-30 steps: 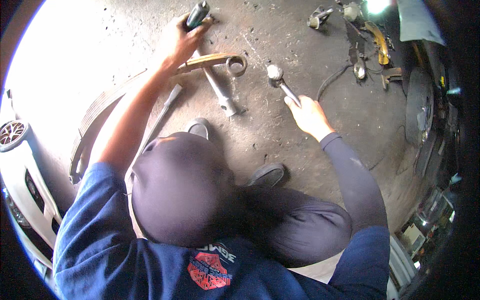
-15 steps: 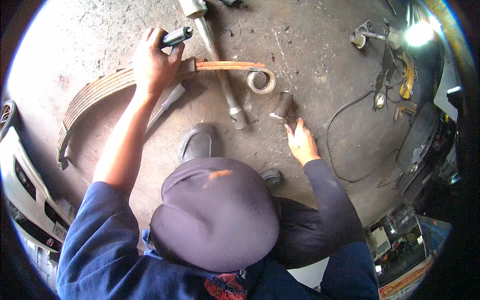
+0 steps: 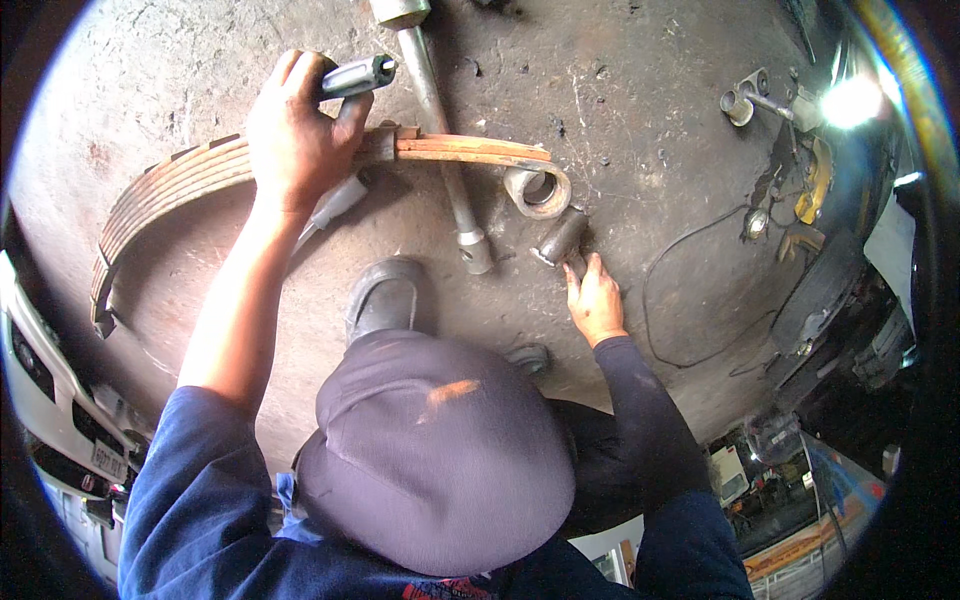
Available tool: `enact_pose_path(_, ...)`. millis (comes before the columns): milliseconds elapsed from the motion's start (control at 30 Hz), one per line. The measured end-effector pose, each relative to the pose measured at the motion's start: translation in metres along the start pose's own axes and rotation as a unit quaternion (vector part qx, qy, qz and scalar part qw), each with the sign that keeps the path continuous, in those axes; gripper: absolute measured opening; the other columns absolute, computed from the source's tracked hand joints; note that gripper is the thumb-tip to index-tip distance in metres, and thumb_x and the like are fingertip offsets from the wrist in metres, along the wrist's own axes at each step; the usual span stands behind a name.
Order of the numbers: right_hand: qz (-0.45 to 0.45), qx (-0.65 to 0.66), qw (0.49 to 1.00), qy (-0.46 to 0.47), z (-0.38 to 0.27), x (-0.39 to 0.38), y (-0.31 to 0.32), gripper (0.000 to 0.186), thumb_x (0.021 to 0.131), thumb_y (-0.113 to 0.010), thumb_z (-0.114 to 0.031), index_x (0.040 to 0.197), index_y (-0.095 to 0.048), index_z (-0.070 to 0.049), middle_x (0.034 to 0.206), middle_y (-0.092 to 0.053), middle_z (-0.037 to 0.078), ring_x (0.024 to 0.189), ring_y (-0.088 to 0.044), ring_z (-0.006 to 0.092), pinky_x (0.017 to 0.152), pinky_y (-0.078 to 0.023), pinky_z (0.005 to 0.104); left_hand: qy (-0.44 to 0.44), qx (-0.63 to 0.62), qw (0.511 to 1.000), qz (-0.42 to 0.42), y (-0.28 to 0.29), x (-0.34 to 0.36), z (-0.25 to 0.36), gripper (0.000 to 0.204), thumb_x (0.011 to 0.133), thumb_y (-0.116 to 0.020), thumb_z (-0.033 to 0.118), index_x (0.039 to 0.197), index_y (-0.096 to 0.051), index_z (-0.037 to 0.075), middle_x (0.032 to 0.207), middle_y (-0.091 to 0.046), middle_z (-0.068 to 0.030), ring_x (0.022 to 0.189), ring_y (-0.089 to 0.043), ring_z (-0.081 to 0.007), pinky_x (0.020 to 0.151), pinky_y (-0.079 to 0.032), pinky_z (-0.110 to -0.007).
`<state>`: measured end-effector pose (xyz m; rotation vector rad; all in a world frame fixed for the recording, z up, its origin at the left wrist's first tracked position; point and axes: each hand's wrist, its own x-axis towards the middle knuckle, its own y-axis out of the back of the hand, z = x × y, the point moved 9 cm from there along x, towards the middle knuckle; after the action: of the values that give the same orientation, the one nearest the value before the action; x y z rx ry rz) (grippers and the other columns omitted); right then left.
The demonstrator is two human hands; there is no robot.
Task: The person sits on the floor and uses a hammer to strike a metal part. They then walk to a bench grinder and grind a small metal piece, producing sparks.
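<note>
A rusty curved leaf spring [image 3: 180,185] with several stacked leaves lies across the floor in front of me, its rolled eye [image 3: 545,200] at the right end. My left hand [image 3: 298,145] is over the spring beside its clamp [image 3: 378,145]. Its fingers are closed round a grey cylindrical piece with a black end [image 3: 360,77]. Under that hand a grey tapered piece [image 3: 340,203] shows partly; I cannot tell whether the two are joined. Just below the eye is a hammer [image 3: 562,236], gripped by my right hand [image 3: 597,303]. Most of its handle is hidden.
A long metal bar with a socket-like end [image 3: 430,95] passes under the spring. My shoe [image 3: 390,298] is near its lower end. At right lie a black cable [image 3: 648,290], a metal fitting [image 3: 742,105] and a yellow part [image 3: 815,180]. A white car [image 3: 50,390] stands at left.
The spring's eye has turned, so more of its opening and width shows. The hammer head is now closer to it. My left hand keeps its grip, and the whole view has shifted slightly.
</note>
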<state>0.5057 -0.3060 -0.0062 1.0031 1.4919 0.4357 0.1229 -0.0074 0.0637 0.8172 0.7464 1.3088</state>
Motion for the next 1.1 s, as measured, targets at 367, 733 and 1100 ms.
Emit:
enact_pose_path(367, -0.002, -0.022, 1.0, 0.018, -0.009, 0.001, -0.003, 0.053, 0.104, -0.067, -0.033, 0.129, -0.054, 0.013, 0.111, -0.068, 0.035, 0.1, -0.069, 0.0529, 0.088, -0.057, 0.0557, -0.017, -0.014, 1.0, 0.006, 0.002, 0.0, 0.0, 0.03, 0.083, -0.083, 0.024, 0.1, -0.066, 0.005, 0.094, -0.066, -0.0147, 0.087, -0.069, -0.0378, 0.079, -0.056, -0.044)
enact_pose_path(733, -0.045, -0.003, 0.998, -0.036, -0.012, 0.005, -0.001, 0.05, 0.104, -0.066, -0.031, 0.127, -0.052, 0.012, 0.113, -0.066, 0.037, 0.106, -0.066, 0.0533, 0.093, -0.055, 0.0552, 0.01, -0.029, 1.0, -0.001, 0.002, -0.001, -0.003, 0.025, 0.085, -0.079, 0.014, 0.103, -0.065, 0.003, 0.093, -0.065, -0.0164, 0.084, -0.066, -0.0325, 0.082, -0.054, -0.038)
enact_pose_path(1100, -0.073, 0.009, 0.995, -0.062, -0.015, 0.004, 0.001, 0.053, 0.106, -0.063, -0.033, 0.132, -0.05, 0.011, 0.119, -0.064, 0.037, 0.111, -0.065, 0.0523, 0.098, -0.053, 0.0544, 0.005, -0.04, 0.999, 0.003, -0.002, -0.003, -0.004, 0.022, 0.102, -0.074, 0.023, 0.1, -0.064, 0.003, 0.081, -0.066, -0.012, 0.072, -0.06, -0.0185, 0.074, -0.053, -0.034)
